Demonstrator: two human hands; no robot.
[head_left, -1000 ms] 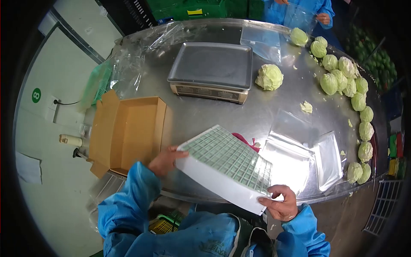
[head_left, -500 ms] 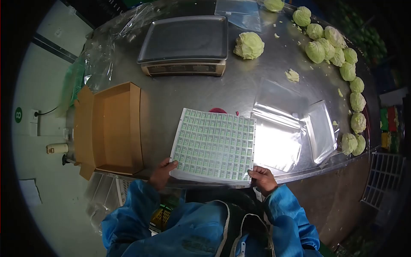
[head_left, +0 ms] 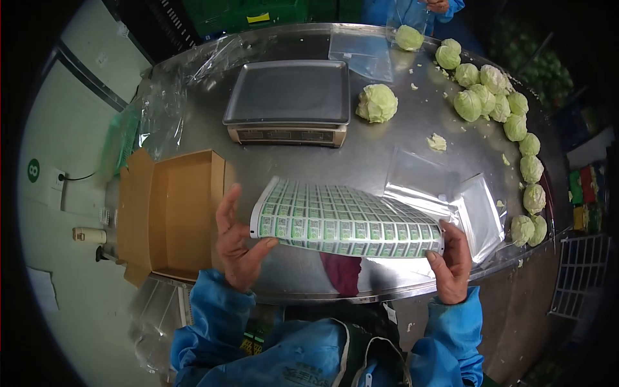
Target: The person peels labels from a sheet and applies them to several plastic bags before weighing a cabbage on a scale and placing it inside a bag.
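A sheet of small green-and-white printed labels is raised over the near part of the metal table, bowed along its length. My left hand has the sheet's left edge at its thumb, with the other fingers spread upward beside it. At the opposite end, my right hand grips the right corner between thumb and fingers. Below the sheet, a dark red cloth lies partly hidden. Clear plastic bags lie just beyond my right hand. An open cardboard box stands left of my left hand.
A scale with a flat tray stands farther back, beside one cabbage. Several cabbages line the right edge. More plastic bags lie at the back. Across the table, another person's hand is near a bag.
The sheet has gone from lying nearly flat to being lifted and bowed, and has shifted right. My hands have moved farther apart and forward. The view has tilted up, bringing another person into sight.
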